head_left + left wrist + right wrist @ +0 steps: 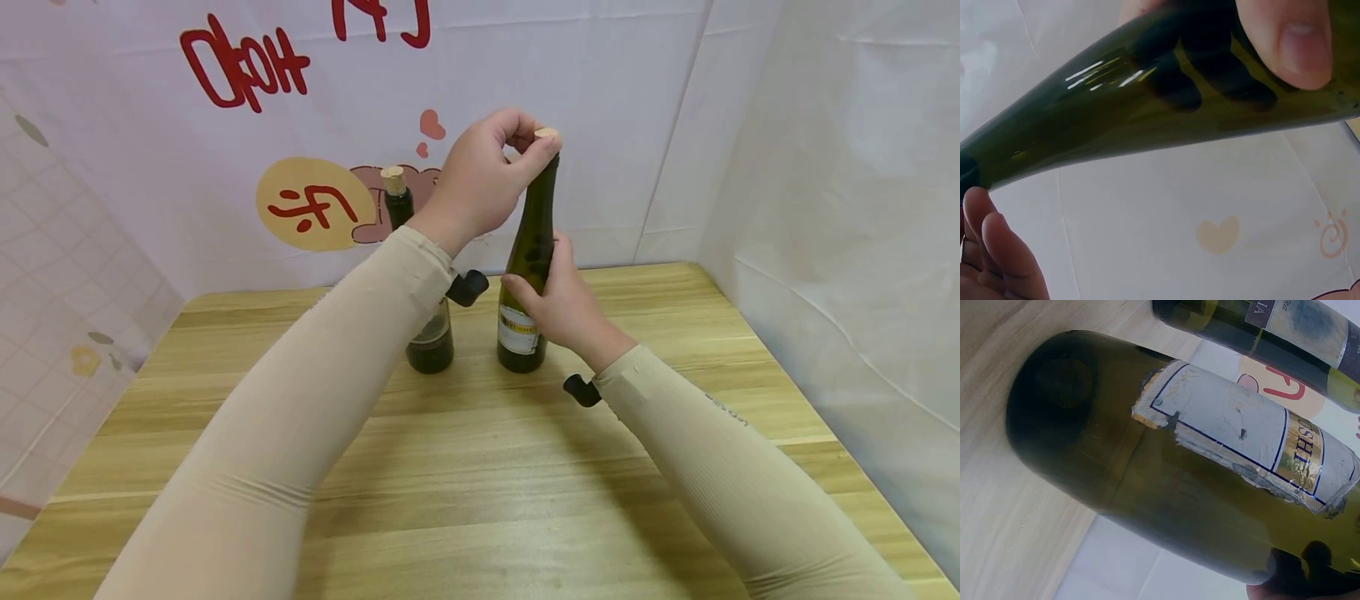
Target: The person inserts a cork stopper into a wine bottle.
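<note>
A green wine bottle (534, 242) with a torn white label (1229, 422) stands upright on the table. My left hand (487, 171) pinches the cork (547, 133) at its mouth between thumb and fingers; how deep the cork sits is hidden. Lower down, my right hand (570, 304) grips the bottle's body, thumb on the near side and fingers around the back. To the left, partly behind my left forearm, stands a second dark bottle (431, 350) with a cork (393, 181) projecting from its neck. In the left wrist view, the right thumb (1304, 50) lies across the green glass.
Both bottles stand toward the back of the wooden table (465, 483). Behind it hangs a white printed cloth (600, 100) with red lettering. Another white cloth (847, 167) hangs along the right side.
</note>
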A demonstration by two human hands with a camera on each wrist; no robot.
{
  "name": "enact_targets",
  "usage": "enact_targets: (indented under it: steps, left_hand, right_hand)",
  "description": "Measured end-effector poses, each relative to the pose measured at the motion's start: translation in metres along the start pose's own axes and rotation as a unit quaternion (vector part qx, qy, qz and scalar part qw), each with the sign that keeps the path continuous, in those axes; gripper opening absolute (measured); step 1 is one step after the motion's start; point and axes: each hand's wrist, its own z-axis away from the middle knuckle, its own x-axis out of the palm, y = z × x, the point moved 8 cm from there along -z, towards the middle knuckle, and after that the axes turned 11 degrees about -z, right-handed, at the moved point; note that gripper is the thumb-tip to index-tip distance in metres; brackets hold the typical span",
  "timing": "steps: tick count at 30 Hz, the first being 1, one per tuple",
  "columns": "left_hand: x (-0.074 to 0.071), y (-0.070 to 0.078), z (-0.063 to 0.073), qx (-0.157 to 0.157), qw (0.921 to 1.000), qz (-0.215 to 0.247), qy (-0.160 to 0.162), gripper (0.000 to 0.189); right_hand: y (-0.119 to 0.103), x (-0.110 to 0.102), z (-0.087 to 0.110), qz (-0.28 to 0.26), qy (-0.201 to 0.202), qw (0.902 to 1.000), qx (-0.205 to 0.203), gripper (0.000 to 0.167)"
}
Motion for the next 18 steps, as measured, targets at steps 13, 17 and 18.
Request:
enact_targets:
  steps: [13,17,18]
  left_hand:
    - [-0.002,0.004,0.01,0.003,0.9981,-0.035,-0.05,0.033]
    - [-0.002,0.004,0.014,0.003,0.9968,-0.048,-0.063,0.033]
    - [-0.002,0.003,0.014,0.004,0.9967,-0.049,-0.065,0.033]
  right_hand:
    - [-0.003,0.003,0.006,-0.011,-0.001,0.9999,-0.002,0.079]
    - [-0.003,0.003,0.006,-0.012,-0.001,0.9999,-0.003,0.078]
    - [-0.003,0.003,0.007,-0.011,-0.001,0.9999,-0.002,0.078]
